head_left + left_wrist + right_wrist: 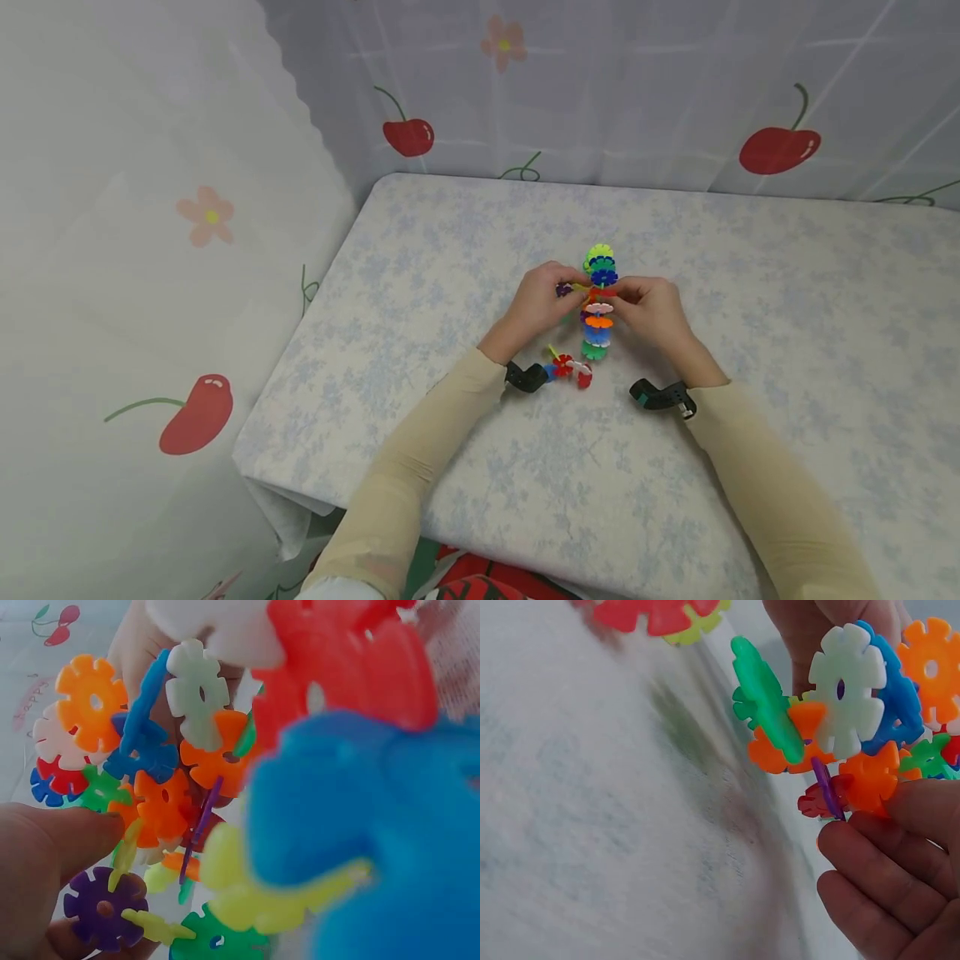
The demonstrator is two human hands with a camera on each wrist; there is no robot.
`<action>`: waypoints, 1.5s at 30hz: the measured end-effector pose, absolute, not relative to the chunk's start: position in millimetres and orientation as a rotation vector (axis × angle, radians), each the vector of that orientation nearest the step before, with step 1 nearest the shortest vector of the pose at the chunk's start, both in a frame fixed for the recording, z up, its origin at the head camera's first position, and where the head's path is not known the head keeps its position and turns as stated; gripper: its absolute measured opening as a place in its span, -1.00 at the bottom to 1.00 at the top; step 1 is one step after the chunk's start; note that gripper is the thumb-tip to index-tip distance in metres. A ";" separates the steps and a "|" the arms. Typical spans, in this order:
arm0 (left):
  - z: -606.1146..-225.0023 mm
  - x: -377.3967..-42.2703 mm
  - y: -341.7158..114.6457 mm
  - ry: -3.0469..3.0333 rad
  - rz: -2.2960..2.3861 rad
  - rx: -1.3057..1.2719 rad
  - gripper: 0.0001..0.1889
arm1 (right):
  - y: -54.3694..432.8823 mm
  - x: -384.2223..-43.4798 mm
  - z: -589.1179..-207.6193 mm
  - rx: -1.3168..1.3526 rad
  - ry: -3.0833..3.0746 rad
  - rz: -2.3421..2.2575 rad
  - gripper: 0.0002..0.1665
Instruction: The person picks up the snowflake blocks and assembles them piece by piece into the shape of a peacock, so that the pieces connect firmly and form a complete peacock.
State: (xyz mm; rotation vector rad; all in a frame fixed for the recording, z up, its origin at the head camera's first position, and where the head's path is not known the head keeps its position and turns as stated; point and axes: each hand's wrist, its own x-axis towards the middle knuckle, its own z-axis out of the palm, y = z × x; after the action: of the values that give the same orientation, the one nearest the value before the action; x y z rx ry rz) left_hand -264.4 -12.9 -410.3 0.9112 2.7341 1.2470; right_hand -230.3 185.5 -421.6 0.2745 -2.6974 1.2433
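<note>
An assembly of interlocking plastic snowflake discs (597, 322) stands between both hands above the table, with yellow, green, blue, white and orange discs linked together. From its left side, my left hand (542, 298) pinches the assembly. In the left wrist view, the left thumb (90, 836) lies against orange discs, with a purple disc (105, 909) by the lower fingers. My right hand (657, 310) grips the other side; its thumb and forefinger hold an orange disc (871, 780) in the right wrist view. The remaining right fingers (870, 885) are loosely bent.
A smaller joined cluster of discs (564, 365) in red, white, blue and yellow lies by the left wrist camera (527, 377). The patterned cloth covers the table (525, 467). A cherry-print curtain (600, 100) hangs behind the far edge.
</note>
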 end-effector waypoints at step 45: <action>-417.1 -280.3 -37.3 2.712 1.278 0.642 -0.81 | 172.5 -192.1 -373.1 0.965 -3.206 1.039 -0.90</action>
State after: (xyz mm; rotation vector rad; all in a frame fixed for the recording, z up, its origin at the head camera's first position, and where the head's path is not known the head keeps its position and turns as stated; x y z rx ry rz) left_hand -280.3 -37.3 -417.1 0.6417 2.7123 1.2776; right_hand -192.1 172.5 -373.1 0.9651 -3.2058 1.0391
